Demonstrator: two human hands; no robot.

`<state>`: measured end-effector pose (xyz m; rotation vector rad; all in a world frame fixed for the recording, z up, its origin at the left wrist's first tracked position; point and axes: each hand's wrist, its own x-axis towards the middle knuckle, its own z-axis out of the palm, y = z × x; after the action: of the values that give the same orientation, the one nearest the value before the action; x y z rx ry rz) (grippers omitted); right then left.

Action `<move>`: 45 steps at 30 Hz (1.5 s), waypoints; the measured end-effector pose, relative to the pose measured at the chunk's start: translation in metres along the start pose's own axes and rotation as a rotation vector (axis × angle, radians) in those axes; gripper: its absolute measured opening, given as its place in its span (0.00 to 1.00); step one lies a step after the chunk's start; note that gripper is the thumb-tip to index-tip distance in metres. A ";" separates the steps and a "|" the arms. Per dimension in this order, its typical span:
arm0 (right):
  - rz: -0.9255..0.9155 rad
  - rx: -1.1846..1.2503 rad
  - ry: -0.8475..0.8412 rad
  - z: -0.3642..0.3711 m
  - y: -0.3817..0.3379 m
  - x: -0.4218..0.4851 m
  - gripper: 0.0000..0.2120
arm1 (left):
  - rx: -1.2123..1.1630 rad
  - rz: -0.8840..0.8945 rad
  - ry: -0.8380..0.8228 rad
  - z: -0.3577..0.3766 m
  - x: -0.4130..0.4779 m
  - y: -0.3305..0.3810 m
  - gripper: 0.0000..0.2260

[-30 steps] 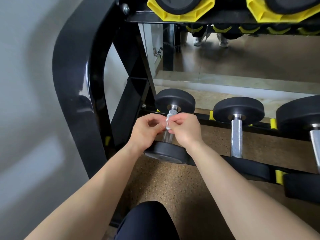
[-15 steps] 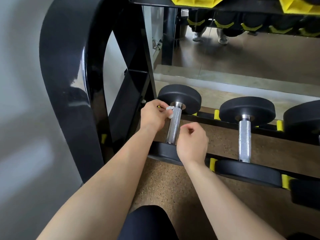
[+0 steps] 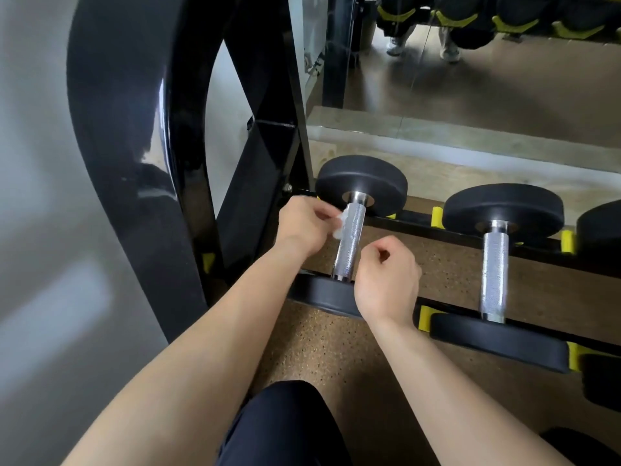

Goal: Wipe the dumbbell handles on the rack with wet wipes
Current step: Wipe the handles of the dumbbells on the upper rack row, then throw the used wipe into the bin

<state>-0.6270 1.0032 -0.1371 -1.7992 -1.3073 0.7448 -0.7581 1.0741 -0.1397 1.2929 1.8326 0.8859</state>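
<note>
Hands that met at mid-bar a second ago now stand apart: the left hand [image 3: 302, 227] sits by the far end of the handle [image 3: 349, 243], and the right hand [image 3: 386, 277] is off the bar by its near end. The handle belongs to the end dumbbell [image 3: 361, 185] on the rack [image 3: 134, 163]. Its long axis runs away from the person, near plate low, far plate raised. Left fingers and thumb pinch a small bunched wet wipe [image 3: 338, 227] and press it to the handle's left flank, just short of the far plate. From that point most of the knurled steel lies toward the person, so the coming stroke looks likely to be a pull along the bar toward the near plate. The left hand is nearer the work, meeting the handle through the wipe. The right hand hovers just right of the handle's near end, fingers curled in on nothing; whether its thumb brushes the steel cannot be told. Right of the handle, a second dumbbell handle [image 3: 494, 270] lies parallel, with no hand on it.
</note>
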 end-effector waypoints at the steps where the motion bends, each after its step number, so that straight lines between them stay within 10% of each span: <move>1: 0.001 0.003 0.005 0.001 0.000 0.000 0.07 | -0.016 -0.002 0.027 0.003 0.005 0.006 0.09; 11: 0.004 0.005 0.021 0.003 0.000 -0.001 0.08 | 0.205 -0.100 -0.314 -0.024 -0.031 -0.013 0.06; 17: 0.011 -0.015 0.006 0.002 -0.001 -0.001 0.07 | 0.003 -0.053 -0.017 -0.001 -0.007 0.009 0.10; 26: -0.021 -0.019 0.005 0.004 0.002 0.002 0.08 | 0.324 -0.046 -0.353 -0.031 -0.037 0.003 0.05; 31: -0.075 -0.173 -0.013 0.002 -0.007 0.000 0.06 | 0.250 -0.039 -0.079 -0.039 -0.054 0.014 0.04; 36: -0.252 -0.217 -0.303 -0.047 -0.055 -0.011 0.12 | 0.120 -0.167 0.016 -0.073 -0.124 0.042 0.04; 40: -0.109 -0.054 -0.793 -0.100 -0.113 -0.042 0.15 | -0.070 -0.305 0.077 -0.113 -0.186 0.084 0.08; 45: -0.017 0.127 -0.975 -0.156 -0.162 -0.089 0.08 | -0.367 -0.458 0.110 -0.157 -0.263 0.145 0.08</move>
<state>-0.6081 0.9075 0.0843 -1.3201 -1.7909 1.7762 -0.7595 0.8401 0.1057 0.5769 1.8338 0.9874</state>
